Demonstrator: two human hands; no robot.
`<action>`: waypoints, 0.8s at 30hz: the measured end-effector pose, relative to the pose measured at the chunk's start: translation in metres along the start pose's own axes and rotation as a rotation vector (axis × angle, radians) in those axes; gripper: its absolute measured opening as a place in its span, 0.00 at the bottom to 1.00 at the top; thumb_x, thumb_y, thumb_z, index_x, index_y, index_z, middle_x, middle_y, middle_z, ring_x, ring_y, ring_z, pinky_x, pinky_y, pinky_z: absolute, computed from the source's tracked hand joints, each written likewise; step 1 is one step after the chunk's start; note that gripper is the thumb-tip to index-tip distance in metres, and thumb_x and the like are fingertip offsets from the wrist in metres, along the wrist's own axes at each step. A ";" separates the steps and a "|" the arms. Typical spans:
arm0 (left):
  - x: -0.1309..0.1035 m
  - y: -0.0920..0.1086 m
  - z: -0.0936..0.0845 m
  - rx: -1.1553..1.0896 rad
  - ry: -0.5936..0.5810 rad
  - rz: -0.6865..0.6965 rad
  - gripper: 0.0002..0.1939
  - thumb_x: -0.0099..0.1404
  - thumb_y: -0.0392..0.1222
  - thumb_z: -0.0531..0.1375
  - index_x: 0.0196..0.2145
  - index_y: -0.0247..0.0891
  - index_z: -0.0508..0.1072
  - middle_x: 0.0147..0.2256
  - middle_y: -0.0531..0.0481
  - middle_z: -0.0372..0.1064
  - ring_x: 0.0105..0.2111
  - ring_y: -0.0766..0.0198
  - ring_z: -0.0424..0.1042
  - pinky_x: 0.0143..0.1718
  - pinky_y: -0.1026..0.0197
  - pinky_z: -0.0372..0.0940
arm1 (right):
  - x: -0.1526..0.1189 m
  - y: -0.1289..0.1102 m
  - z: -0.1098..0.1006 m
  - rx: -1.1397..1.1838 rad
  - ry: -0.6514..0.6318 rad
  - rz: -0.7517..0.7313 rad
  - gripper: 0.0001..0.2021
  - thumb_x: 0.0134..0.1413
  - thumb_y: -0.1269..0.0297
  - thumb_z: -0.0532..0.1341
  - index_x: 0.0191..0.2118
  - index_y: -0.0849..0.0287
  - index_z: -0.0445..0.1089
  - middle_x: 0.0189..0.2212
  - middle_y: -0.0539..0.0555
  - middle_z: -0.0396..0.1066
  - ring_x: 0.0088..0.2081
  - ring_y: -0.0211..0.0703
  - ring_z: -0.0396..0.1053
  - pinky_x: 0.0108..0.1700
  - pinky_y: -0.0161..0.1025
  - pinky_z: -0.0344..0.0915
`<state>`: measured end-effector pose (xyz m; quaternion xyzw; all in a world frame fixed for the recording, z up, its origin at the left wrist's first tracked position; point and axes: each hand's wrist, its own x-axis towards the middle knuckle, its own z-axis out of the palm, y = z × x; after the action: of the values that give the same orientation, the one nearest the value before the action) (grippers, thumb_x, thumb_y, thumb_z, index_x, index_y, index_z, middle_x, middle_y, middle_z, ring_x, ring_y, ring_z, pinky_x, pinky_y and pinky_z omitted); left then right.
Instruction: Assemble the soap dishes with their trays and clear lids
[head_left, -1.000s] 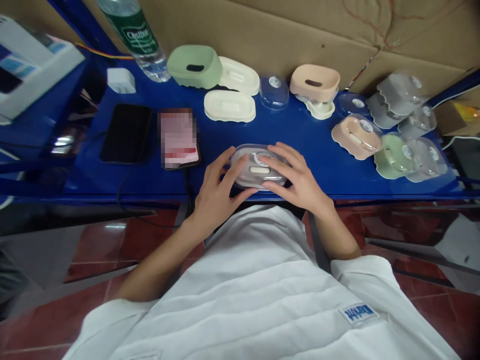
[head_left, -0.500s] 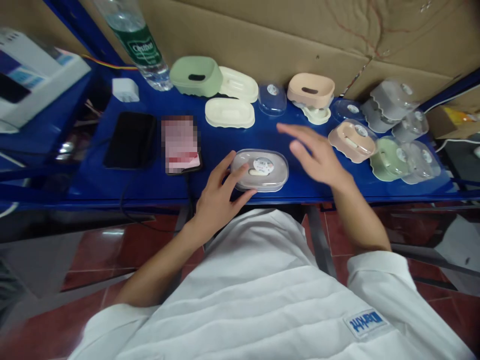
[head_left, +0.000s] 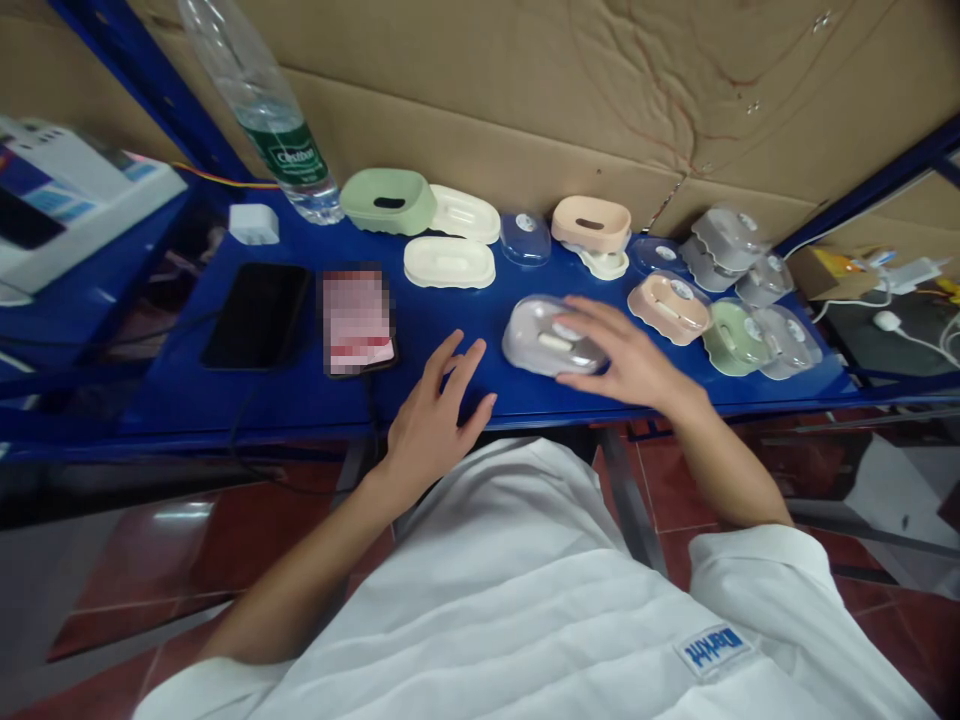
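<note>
A grey oval box with a clear lid [head_left: 534,340] is near the front of the blue table, slightly blurred. My right hand [head_left: 626,355] grips its right end, fingers over the lid and thumb at the front side. To the left, my left hand [head_left: 435,410] hovers at the table's front edge with its fingers apart, holding nothing. Behind the box lie a cream oval tray [head_left: 450,262], a clear lid [head_left: 525,240] and a peach box part [head_left: 591,222] on a cream piece. A lidded peach box [head_left: 669,308] sits just right of my right hand.
A green box part [head_left: 386,200], a water bottle [head_left: 289,150] and a white adapter [head_left: 253,224] stand along the back. Two phones [head_left: 256,315] lie at the left. Several grey boxes [head_left: 727,240] and a lidded green box [head_left: 735,338] are grouped at the right.
My left hand has let go of the grey box. My right hand has come down and taken hold of it, and the box has moved right. The camera view has shifted slightly.
</note>
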<state>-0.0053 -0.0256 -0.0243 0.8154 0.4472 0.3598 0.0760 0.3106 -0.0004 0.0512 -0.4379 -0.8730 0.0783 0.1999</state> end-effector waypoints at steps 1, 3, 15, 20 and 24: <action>0.000 0.000 0.000 0.010 -0.004 -0.002 0.31 0.78 0.45 0.62 0.74 0.43 0.60 0.73 0.34 0.60 0.63 0.48 0.76 0.53 0.53 0.79 | 0.000 0.015 -0.015 -0.041 0.052 0.044 0.37 0.63 0.43 0.71 0.74 0.43 0.63 0.75 0.57 0.61 0.74 0.65 0.60 0.75 0.66 0.60; 0.000 0.001 0.001 0.034 -0.001 0.012 0.29 0.78 0.44 0.61 0.72 0.42 0.63 0.71 0.35 0.63 0.62 0.49 0.77 0.53 0.53 0.79 | 0.003 0.054 -0.046 -0.143 0.150 0.154 0.38 0.62 0.44 0.72 0.73 0.48 0.63 0.72 0.60 0.63 0.74 0.64 0.60 0.76 0.62 0.57; -0.001 -0.003 0.006 0.161 0.038 0.166 0.17 0.77 0.40 0.61 0.61 0.38 0.76 0.62 0.38 0.75 0.56 0.50 0.80 0.58 0.50 0.76 | 0.020 0.198 -0.093 -0.396 0.207 0.800 0.35 0.63 0.58 0.73 0.69 0.65 0.66 0.65 0.70 0.70 0.62 0.56 0.70 0.65 0.49 0.63; -0.001 -0.004 0.006 0.169 0.050 0.201 0.14 0.76 0.39 0.62 0.57 0.36 0.78 0.60 0.38 0.76 0.54 0.50 0.80 0.58 0.50 0.76 | 0.014 0.190 -0.096 -0.396 0.212 0.779 0.34 0.63 0.56 0.73 0.69 0.61 0.66 0.66 0.67 0.70 0.66 0.57 0.68 0.68 0.50 0.62; -0.001 -0.005 0.007 0.174 0.040 0.195 0.13 0.76 0.40 0.62 0.56 0.39 0.79 0.60 0.40 0.77 0.54 0.50 0.80 0.58 0.49 0.75 | 0.010 0.185 -0.093 -0.293 0.225 0.847 0.32 0.65 0.55 0.72 0.69 0.62 0.66 0.64 0.67 0.72 0.60 0.53 0.70 0.63 0.48 0.65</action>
<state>-0.0046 -0.0222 -0.0323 0.8511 0.3969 0.3414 -0.0391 0.4793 0.1154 0.0806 -0.7856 -0.5917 -0.0189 0.1799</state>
